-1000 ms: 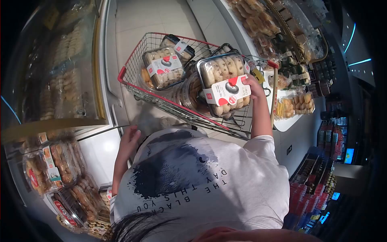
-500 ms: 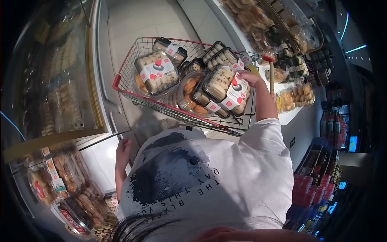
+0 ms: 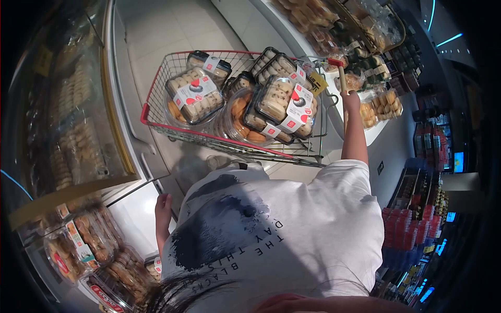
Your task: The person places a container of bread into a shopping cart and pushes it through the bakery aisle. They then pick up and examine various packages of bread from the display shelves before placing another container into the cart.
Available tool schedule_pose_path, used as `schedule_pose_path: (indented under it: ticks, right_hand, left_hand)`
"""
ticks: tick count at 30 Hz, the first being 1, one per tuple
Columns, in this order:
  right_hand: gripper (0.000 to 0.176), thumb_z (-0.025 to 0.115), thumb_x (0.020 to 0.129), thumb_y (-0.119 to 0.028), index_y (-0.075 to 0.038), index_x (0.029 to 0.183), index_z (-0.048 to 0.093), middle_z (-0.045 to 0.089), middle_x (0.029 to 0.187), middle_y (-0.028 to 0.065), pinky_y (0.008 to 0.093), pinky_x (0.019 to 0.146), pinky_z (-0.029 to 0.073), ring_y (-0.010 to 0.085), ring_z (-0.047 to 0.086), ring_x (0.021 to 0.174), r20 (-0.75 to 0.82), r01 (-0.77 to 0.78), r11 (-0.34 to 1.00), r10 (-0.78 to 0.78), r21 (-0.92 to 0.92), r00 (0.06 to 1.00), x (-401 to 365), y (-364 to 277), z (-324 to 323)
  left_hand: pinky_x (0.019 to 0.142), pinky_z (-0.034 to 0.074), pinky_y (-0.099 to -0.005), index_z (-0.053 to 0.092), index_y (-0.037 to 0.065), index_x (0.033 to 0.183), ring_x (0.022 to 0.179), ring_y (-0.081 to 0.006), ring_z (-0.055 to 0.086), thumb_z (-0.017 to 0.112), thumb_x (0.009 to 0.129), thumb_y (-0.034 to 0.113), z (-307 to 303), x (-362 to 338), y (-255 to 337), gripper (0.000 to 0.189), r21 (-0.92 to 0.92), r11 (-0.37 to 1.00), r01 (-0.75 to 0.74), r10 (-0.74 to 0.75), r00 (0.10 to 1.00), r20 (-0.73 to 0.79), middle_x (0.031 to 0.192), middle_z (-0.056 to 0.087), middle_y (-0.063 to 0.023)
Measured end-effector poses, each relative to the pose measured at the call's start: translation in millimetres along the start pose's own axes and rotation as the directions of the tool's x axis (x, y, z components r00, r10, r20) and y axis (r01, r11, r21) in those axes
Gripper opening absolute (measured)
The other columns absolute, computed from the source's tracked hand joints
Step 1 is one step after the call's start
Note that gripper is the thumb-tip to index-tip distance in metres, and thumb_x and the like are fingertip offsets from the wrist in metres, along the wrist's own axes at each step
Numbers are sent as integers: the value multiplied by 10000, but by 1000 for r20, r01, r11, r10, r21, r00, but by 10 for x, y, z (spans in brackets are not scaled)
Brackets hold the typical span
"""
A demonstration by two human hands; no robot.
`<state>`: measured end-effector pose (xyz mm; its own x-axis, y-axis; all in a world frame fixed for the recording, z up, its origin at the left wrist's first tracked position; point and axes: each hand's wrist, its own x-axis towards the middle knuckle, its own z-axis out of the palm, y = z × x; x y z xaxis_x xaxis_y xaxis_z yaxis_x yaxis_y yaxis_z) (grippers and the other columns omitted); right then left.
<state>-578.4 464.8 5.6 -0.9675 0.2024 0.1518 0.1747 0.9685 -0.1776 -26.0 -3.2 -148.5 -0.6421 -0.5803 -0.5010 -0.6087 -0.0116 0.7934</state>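
Right hand: clamped on the red-tipped handle bar of the red-rimmed wire shopping cart.
Left hand: empty, fingers loose, beside the white display case.
Clear plastic cookie box: tilted on other boxes in the cart.
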Motion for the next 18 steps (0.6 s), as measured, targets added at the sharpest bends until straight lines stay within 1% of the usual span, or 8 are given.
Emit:
schedule_pose_path:
  ticks: [1, 2, 4, 6, 10, 13, 16, 18]
  right_hand:
    - [557, 618, 692, -417, 35, 1014, 567, 622, 929, 215, 368, 753, 479, 345, 592, 912, -57, -137, 986, 132, -98, 990, -119, 177, -44]
    - [587, 616, 697, -451, 30, 1026, 546, 617, 905, 236, 387, 724, 489, 340, 608, 877, -3, -200, 976, 200, -88, 980, -151, 491, 21]
    - [553, 629, 701, -446, 73, 872, 539, 608, 752, 220, 414, 650, 507, 305, 641, 718, 218, -120, 992, 125, -38, 968, -234, 1160, 305]
    - [464, 614, 736, -410, 38, 781, 506, 573, 608, 173, 379, 464, 477, 280, 607, 559, 563, -506, 826, 301, 250, 770, -847, 1019, 159]
    - [406, 637, 742, -371, 4, 698, 485, 508, 560, 121, 343, 366, 413, 231, 521, 426, 460, -545, 740, 355, 393, 814, -882, 1030, 187]
    - [415, 636, 748, -385, -4, 694, 480, 449, 521, 81, 321, 341, 385, 202, 453, 381, 457, -573, 688, 375, 446, 807, -957, 952, 133]
    - [432, 637, 745, -406, -11, 688, 473, 422, 509, 63, 329, 340, 378, 195, 425, 366, 436, -584, 684, 407, 438, 803, -937, 955, 163]
    - [438, 636, 743, -412, -9, 688, 472, 429, 513, 68, 333, 343, 381, 197, 431, 368, 448, -610, 682, 434, 404, 782, -912, 957, 183]
  left_hand:
    - [813, 411, -308, 534, -2, 1046, 922, -209, 539, 523, 865, 319, 12, 33, -32, 369, 1, 1000, 12, -12, 1000, 29, 985, 590, -132]
    - [812, 414, -311, 536, -2, 1044, 927, -210, 541, 525, 863, 323, 44, 88, -88, 372, 0, 1000, 25, -25, 998, 52, 986, 591, -134]
    - [816, 422, -329, 539, 1, 1049, 949, -228, 550, 529, 856, 339, 131, 176, -233, 390, -16, 999, 50, -48, 996, 73, 1003, 592, -147]
    - [825, 423, -333, 535, 1, 1067, 966, -239, 550, 531, 851, 351, 198, 190, -76, 411, 12, 998, 66, -67, 986, 154, 1021, 588, -153]
    - [837, 424, -336, 518, -8, 1108, 988, -249, 547, 533, 843, 368, 395, 383, 62, 460, 28, 997, 66, -71, 961, 268, 1057, 576, -162]
    - [847, 422, -331, 477, -13, 1174, 1023, -240, 532, 537, 839, 380, 560, 714, 72, 519, -46, 998, -45, 57, 942, 330, 1118, 546, -162]
    - [803, 432, -318, 406, 2, 1224, 1006, -194, 526, 498, 872, 356, 764, 913, 493, 508, -183, 983, 23, 59, 901, 430, 1140, 506, -104]
    - [837, 428, -327, 342, -9, 1279, 1056, -235, 507, 532, 849, 364, 990, 1048, 684, 600, -346, 914, 213, -19, 873, 488, 1172, 496, -137]
